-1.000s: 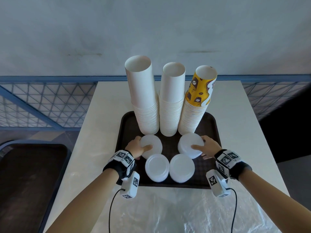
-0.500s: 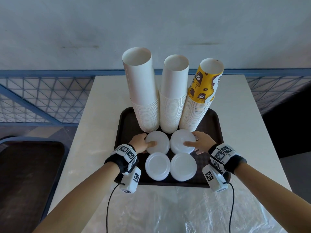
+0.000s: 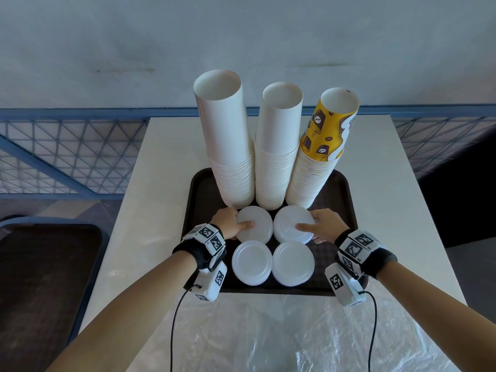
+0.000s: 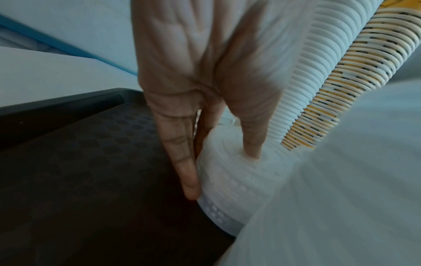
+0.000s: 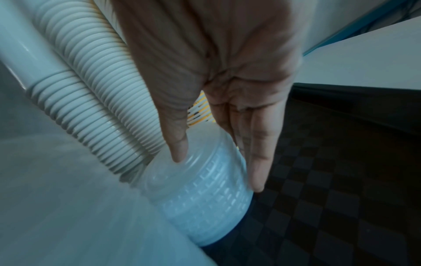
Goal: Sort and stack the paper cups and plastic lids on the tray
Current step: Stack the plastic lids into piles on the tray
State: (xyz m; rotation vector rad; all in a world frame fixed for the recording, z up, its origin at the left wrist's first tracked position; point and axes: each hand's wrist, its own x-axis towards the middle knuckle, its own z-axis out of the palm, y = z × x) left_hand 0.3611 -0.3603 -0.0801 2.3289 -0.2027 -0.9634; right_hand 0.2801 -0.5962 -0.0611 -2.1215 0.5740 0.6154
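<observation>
head: on the tray (image 3: 200, 189), two rear lid stacks are held, left hand (image 3: 228, 222) on one (image 3: 255, 224), right hand (image 3: 326, 224) on the other (image 3: 292, 224), before the cup stacks (image 3: 276, 167) | left wrist: thumb atop, fingers (image 4: 184, 162) at the side, stack pinched | right wrist: same pinch | step: squaring lid stacks; next, gentle release is needed

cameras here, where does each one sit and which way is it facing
Head: on the head, facing down and forward at the tray, cup stacks and four lid stacks; both forearms show.
Left wrist: looks along the left hand gripping a lid stack.
Right wrist: looks along the right hand gripping a lid stack.
Shared: both wrist views show the ribbed cup stacks.
</observation>
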